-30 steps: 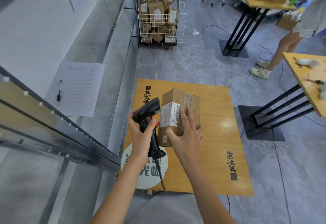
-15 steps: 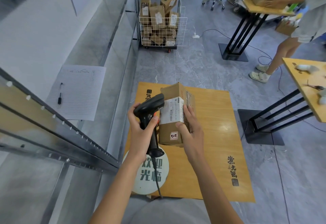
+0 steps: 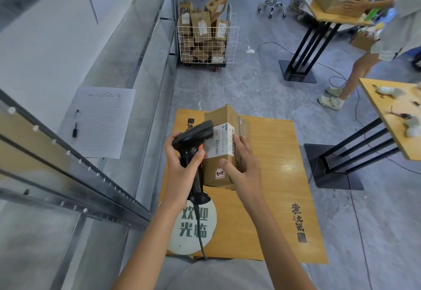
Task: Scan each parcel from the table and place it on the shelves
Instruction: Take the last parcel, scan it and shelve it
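Observation:
A brown cardboard parcel (image 3: 224, 159) with a white shipping label stands tilted above the wooden table (image 3: 275, 175). My right hand (image 3: 243, 171) grips its right side, thumb on the front face. My left hand (image 3: 182, 171) holds a black barcode scanner (image 3: 193, 143) by its handle, its head pointing at the label and touching the parcel's left edge. The scanner's cable runs down toward me. The metal shelves (image 3: 75, 175) stand along my left.
A wire cart (image 3: 207, 38) full of parcels stands ahead by the shelves. A lined sheet with a pen (image 3: 100, 121) lies on a shelf. Another person (image 3: 373, 45) works at a table to the right, beside a second wooden table (image 3: 391, 116). A round sign (image 3: 193, 223) lies at the table's near edge.
The parcel has been lifted and turned so its label faces up toward the scanner. My left hand has brought the scanner head closer to the label.

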Motion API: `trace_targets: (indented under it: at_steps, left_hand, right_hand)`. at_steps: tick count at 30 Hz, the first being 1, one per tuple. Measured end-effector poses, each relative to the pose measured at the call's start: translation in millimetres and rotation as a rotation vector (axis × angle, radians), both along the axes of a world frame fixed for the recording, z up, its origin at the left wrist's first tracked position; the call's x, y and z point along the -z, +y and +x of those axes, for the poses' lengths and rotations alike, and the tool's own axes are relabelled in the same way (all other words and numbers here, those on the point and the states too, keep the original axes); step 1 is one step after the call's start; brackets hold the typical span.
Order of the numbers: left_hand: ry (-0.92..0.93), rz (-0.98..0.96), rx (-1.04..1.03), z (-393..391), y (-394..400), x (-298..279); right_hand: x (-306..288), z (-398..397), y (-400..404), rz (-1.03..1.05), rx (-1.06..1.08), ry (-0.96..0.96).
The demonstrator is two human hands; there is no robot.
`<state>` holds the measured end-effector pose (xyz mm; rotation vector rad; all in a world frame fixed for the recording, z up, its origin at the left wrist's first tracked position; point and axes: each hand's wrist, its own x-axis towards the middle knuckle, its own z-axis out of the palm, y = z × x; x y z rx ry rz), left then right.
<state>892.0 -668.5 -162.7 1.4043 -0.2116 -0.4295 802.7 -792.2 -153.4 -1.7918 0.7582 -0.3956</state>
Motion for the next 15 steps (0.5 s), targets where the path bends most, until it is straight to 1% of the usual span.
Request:
trace_targets:
  at_steps: [2, 7, 9, 12, 15]
  left_hand:
    - [-0.057, 0.023, 0.022, 1, 1, -3]
    - [-0.163, 0.059, 0.051, 13, 9, -6]
    - [-0.228, 0.081, 0.058, 20, 14, -9]
    - [-0.334, 0.169, 0.07, 29, 22, -15]
    - [-0.376, 0.213, 0.091, 35, 26, -13]
  right_hand:
    - [-1, 0, -3, 0.033, 0.004, -0.03]
    - [-5, -1, -19, 0.029, -0.029, -0.001]
    - [-9, -2, -30, 0.013, -0.032, 0.016]
    - [-16, -2, -46, -0.046, -0.061, 0.016]
    - [-23, -2, -60, -0.086, -0.085, 0.018]
